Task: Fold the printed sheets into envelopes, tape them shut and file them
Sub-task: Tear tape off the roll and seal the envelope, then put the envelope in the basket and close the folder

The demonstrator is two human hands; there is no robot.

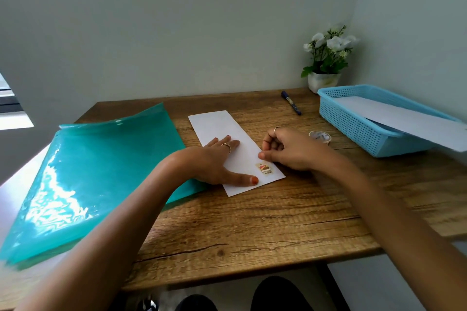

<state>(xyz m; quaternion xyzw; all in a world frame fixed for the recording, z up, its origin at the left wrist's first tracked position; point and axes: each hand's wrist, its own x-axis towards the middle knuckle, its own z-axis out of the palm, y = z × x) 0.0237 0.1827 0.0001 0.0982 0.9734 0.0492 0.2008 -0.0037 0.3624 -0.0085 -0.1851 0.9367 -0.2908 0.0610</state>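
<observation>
Envelope (pixel 227 139) edge under left hand (pixel 214 161)

1. Under the left hand (pixel 217 159): a white folded sheet (pixel 227 144) with a small yellow, red and brown sticker (pixel 264 168).
2. Left of that hand: glossy teal plastic folders (pixel 83 179).
3. Right of the right hand (pixel 290 149): a pale blue perforated basket (pixel 358 124) holding white paper (pixel 404 118).
4. Beyond the right hand: a dark blue pen (pixel 291 103).
5. The surface (pixel 252 222): brown wood grain.
6. Left thumbnail: orange polish.

small printed picture on the folded sheet (pixel 227 144), lettering under it too blurred to read, no other text legible
</observation>
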